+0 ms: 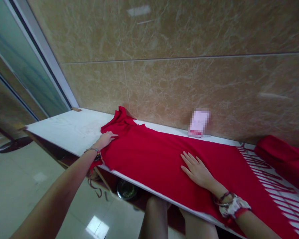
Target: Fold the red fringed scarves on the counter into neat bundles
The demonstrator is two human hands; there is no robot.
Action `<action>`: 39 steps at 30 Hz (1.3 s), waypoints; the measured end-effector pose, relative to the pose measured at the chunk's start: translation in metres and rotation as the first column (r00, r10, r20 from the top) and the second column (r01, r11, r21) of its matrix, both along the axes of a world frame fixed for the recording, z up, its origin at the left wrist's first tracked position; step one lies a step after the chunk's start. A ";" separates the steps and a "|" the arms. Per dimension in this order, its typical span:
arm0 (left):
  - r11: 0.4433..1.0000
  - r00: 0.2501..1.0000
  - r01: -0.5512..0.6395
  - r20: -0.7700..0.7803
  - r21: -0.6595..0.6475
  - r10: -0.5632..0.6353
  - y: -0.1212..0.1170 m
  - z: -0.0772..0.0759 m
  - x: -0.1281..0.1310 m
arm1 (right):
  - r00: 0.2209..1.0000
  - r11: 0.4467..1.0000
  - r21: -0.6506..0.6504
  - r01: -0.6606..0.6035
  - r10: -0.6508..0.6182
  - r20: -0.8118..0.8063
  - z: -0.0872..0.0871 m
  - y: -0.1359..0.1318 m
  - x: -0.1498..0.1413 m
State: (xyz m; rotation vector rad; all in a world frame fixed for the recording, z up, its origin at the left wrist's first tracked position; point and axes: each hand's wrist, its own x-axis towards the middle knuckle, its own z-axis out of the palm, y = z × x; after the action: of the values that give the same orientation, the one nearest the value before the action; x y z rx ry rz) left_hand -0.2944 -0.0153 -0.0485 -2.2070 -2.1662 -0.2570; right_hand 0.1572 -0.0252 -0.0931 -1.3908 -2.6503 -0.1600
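Observation:
A red fringed scarf lies spread along a narrow white table. Its left end is bunched into folds against the wall, while the middle is nearly smooth. My left hand rests on the scarf's left end, fingers stretched out over the fabric near the folds. Farther right, my right hand lies flat on the cloth with fingers spread. The fringe fans out in separate red strands on the white top at the right.
A pink, blurred-out object leans on the tiled wall behind the table. Another red cloth bundle sits at the far right. Under the tabletop is a round glass or metal dish. A glass partition rises at the left.

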 end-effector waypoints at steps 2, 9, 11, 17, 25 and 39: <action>0.993 0.984 -0.118 -0.132 -0.001 0.116 -0.002 0.005 -0.011 | 1.000 1.000 -0.005 -0.007 0.007 0.000 0.001 0.000 0.000; 0.992 0.979 -0.032 -0.195 0.122 0.055 0.006 0.006 0.001 | 1.000 1.000 -0.026 0.012 -0.011 0.029 0.004 0.001 -0.002; 0.993 0.982 0.119 -0.149 0.030 -0.113 0.009 -0.001 0.008 | 0.999 1.000 -0.031 0.004 -0.003 0.035 0.003 0.001 -0.001; 0.971 0.988 -0.135 -0.100 -0.196 0.117 0.006 -0.010 0.003 | 1.000 1.000 -0.009 -0.022 0.022 -0.013 -0.005 -0.004 0.010; 0.990 0.977 -0.096 -0.181 0.106 0.114 0.015 0.011 0.039 | 0.995 0.991 -0.132 0.011 -0.025 -0.101 0.012 0.015 -0.004; 0.942 0.957 -0.290 -0.031 -0.168 0.289 0.061 -0.003 0.009 | 0.958 0.959 -0.037 0.280 -0.276 0.071 0.001 0.059 0.012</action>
State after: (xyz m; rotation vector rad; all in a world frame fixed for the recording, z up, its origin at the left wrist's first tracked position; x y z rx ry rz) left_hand -0.2852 0.0454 -0.0514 -1.9194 -2.5568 -0.0544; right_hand 0.1689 0.0342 -0.0918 -1.7999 -2.5095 -0.1769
